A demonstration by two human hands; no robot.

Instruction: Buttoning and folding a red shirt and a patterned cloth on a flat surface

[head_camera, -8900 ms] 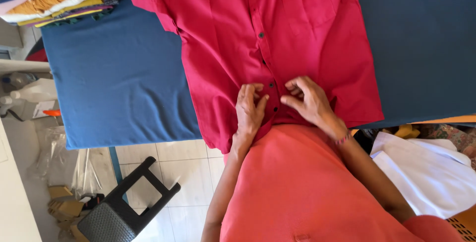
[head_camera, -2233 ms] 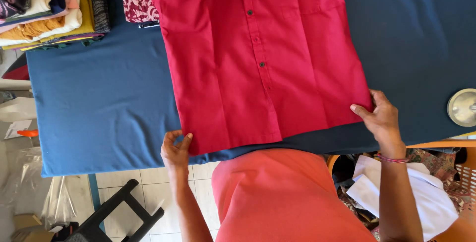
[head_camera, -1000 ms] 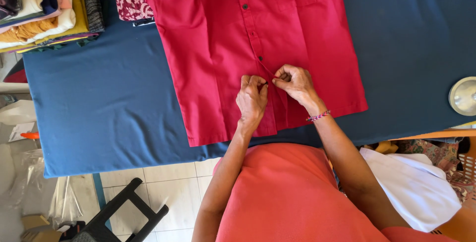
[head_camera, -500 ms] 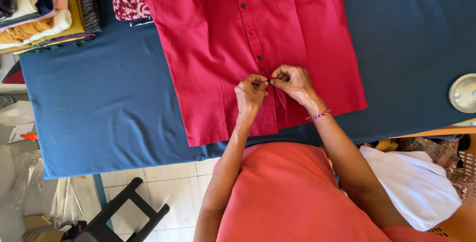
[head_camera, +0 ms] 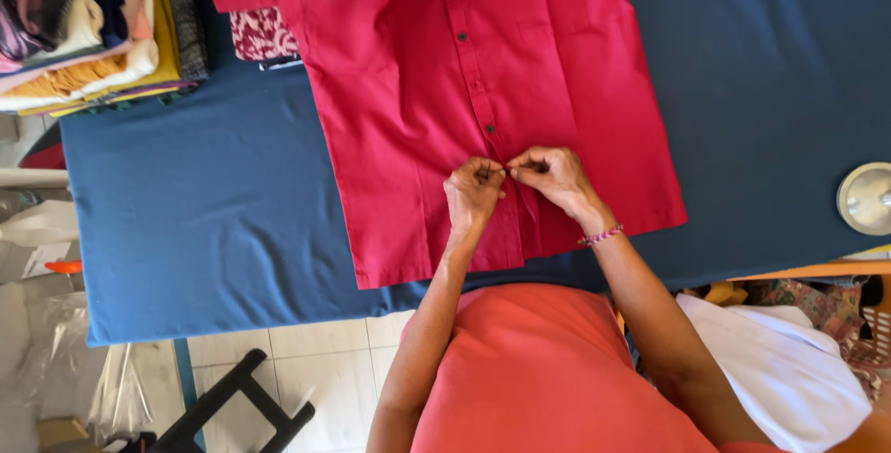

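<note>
Far left: stack of folded clothes [head_camera: 97, 26] sits on the back-left corner of the blue padded table [head_camera: 195, 221]. A patterned maroon-and-white cloth [head_camera: 263, 35] lies just beside the stack, partly under the shirt's sleeve.

Red shirt [head_camera: 408, 91] lies flat on the table, front up, hem toward you, dark buttons running down the placket.

Your left hand [head_camera: 473, 195] is curled tight, fingertips pinching the placket edge near the lower part of the shirt. Your right hand [head_camera: 552, 174] is also closed in a pinch, thumb and forefinger on the fabric right next to the left. The two pinches nearly touch at the placket. Whether a button sits between the fingers, can't tell. Beaded bracelet [head_camera: 601, 235] on your right wrist.

Far right: round metal disc [head_camera: 868, 198] on the table edge. Below it, white cloth [head_camera: 789, 369] and a patterned fabric.

Bottom left: tiled floor, a black frame [head_camera: 232, 407], clear plastic bags.
</note>
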